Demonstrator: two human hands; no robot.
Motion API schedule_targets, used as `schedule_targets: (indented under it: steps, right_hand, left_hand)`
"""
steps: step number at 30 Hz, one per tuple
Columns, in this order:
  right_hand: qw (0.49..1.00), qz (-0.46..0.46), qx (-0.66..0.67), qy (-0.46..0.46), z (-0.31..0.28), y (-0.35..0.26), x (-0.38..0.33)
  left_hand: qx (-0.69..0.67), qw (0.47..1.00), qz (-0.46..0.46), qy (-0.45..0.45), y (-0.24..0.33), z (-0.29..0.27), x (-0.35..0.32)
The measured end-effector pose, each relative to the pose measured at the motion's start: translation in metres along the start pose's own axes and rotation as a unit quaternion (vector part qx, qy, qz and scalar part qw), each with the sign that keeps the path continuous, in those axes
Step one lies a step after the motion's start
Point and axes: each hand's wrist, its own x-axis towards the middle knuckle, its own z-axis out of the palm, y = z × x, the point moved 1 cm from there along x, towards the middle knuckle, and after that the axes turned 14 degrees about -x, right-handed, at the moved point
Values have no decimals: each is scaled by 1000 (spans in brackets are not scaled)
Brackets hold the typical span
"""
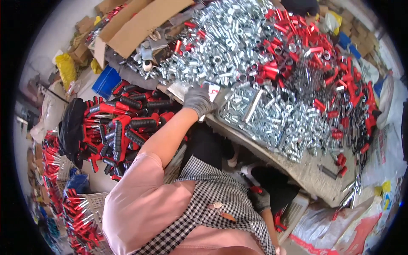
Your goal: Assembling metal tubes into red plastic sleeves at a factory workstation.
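My left hand (198,100), in a grey glove, reaches out to the near-left corner of a shallow metal tray (222,111) filled with short silver tubes (272,121). Its fingers curl down over the edge beside a white flat piece (177,90), and I cannot see what they grip. My right hand (260,199), also in a grey glove, hangs low by my lap under the table edge, with a small red part (255,190) right next to it. Its fingers are curled.
A large heap of silver tubes (229,42) and red plastic parts (306,42) covers the table. Red-and-black handles (123,125) are piled at my left, with a blue bin (106,81), cardboard (140,25) and white baskets (92,203) of red parts.
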Motion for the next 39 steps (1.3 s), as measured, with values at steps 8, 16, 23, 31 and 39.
schedule_targets:
  steps: [8,16,23,31,39]
  right_hand:
    - [992,13,-119,-30,-3,-11,-1]
    - [999,5,-36,-12,-3,-37,-14]
    - [998,20,-55,-13,-6,-41,-17]
    - [998,38,5,-41,-7,-50,-22]
    - [995,-7,-89,-44,-8,-42,-10]
  left_hand:
    - [-38,987,15,155,5,12,3]
    - [-48,998,-24,30,16,-8,-6]
    - [-60,994,-22,91,10,8,-3]
    - [-79,994,-30,69,-6,-4,-42]
    - [-143,984,-81,76,-17,-1,-83]
